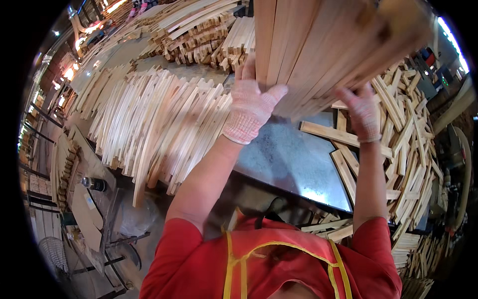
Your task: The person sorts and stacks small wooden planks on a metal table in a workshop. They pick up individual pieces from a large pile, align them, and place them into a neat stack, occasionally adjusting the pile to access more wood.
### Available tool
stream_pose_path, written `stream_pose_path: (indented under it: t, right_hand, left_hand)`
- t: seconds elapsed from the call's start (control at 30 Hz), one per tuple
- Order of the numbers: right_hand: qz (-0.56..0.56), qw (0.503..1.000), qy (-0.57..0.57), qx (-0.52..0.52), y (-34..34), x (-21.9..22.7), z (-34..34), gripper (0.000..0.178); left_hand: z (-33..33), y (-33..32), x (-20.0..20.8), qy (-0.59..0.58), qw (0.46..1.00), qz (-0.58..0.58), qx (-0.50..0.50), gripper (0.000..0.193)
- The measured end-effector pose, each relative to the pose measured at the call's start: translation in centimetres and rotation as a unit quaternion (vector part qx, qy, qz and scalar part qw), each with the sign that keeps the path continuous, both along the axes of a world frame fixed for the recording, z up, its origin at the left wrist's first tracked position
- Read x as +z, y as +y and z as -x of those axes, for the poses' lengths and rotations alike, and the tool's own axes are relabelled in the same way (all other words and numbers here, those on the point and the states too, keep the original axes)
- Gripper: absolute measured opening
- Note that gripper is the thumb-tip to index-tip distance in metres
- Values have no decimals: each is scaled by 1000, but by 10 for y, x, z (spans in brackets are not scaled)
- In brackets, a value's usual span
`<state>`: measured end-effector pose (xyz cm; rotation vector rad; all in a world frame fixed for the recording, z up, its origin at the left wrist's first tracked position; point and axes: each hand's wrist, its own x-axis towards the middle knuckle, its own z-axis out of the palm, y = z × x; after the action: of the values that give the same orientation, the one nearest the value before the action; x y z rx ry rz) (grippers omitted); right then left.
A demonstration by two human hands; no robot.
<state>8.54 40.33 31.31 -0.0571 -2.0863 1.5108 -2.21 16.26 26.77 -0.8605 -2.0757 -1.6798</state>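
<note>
A bundle of wooden strips (303, 50), side by side and tightly packed, is held up over the metal tabletop (284, 149). My left hand (253, 102), in a pale pinkish knitted glove, clasps its left side, with the thumb along the near end. At the lower right edge of the bundle my right hand (362, 112), gloved the same way, grips the wood. The right part of the bundle and that hand's fingers are blurred. Just below my right hand, a loose wooden strip (343, 139) lies across other pieces.
Left of the tabletop is a wide row of pale strips (159, 124), some jutting past the near edge. A jumbled heap of strips (411, 149) covers the right side. Stacked lumber (191, 42) stands at the back. A dark bottle (93, 184) sits on a side bench at the left.
</note>
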Motion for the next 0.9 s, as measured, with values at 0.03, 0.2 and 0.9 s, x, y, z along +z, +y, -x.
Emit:
stream_pose_path:
  t: [0.03, 0.2, 0.9]
  right_hand:
    - [-43, 996, -71, -17, -3, -18, -4, 42]
    - [-267, 921, -282, -2, -9, -183, -32, 47]
    - [358, 898, -248, 65, -125, -300, -61, 72]
  left_hand:
    - [6, -5, -31, -12, 995, 96, 8, 74]
    - [-3, -69, -214, -43, 968, 214, -121, 80]
    - [-180, -262, -223, -84, 908, 379, 158, 54]
